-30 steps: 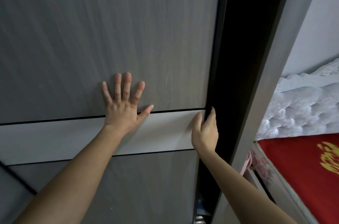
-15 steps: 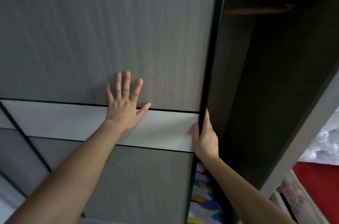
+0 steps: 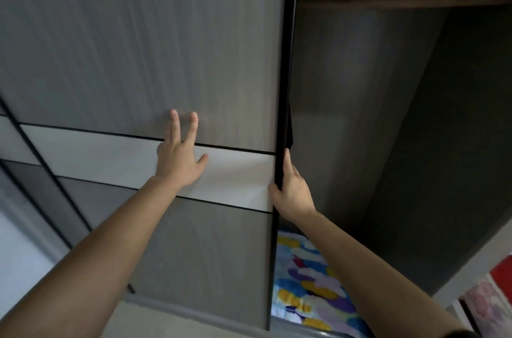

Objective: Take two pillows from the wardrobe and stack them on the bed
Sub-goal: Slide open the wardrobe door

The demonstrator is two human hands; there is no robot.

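Note:
A grey sliding wardrobe door [image 3: 144,41] with a white band fills the left of the head view. My left hand [image 3: 178,160] lies flat against it, fingers spread. My right hand [image 3: 291,188] grips the door's black right edge [image 3: 286,60]. To the right the wardrobe interior [image 3: 388,116] stands open and dark. At its bottom lies a soft item in a colourful blue, yellow and purple pattern [image 3: 304,282], partly hidden by my right forearm. I cannot tell whether it is a pillow.
A wooden hanging rail [image 3: 401,1] crosses the top of the open compartment. The wardrobe's right side panel [image 3: 471,268] slopes down to the lower right. Beyond it a corner of the red bed cover [image 3: 502,274] and a floral fabric [image 3: 487,301] show.
The door has slid further left, widening the opening and baring more of the patterned item. Both hands moved left with the door, and the bed has almost left the view.

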